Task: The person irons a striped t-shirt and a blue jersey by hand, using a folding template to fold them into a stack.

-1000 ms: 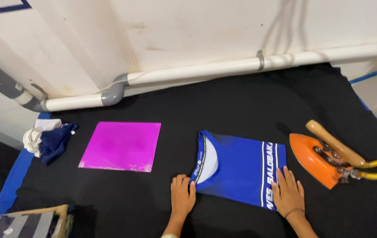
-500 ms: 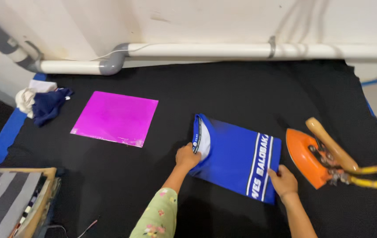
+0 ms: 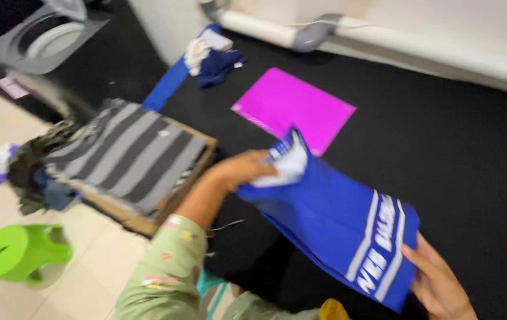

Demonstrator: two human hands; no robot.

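Observation:
A folded blue shirt (image 3: 336, 222) with white stripes and white lettering is lifted off the black table (image 3: 455, 148). My left hand (image 3: 244, 169) grips its collar end, which points up and to the left. My right hand (image 3: 440, 284) holds the opposite end at the lower right corner. A magenta sheet (image 3: 292, 106) lies flat on the table just beyond the shirt.
A box topped with a grey striped garment (image 3: 126, 157) stands left of the table. Loose clothes (image 3: 40, 172) hang beside it. A green stool (image 3: 19, 252) is on the tiled floor. White and navy cloths (image 3: 212, 59) lie at the table's far left corner. A white pipe (image 3: 384, 41) runs along the wall.
Both hands have picked the folded blue shirt up from the table and carried it left. My view has swung left and down; the orange iron is out of sight.

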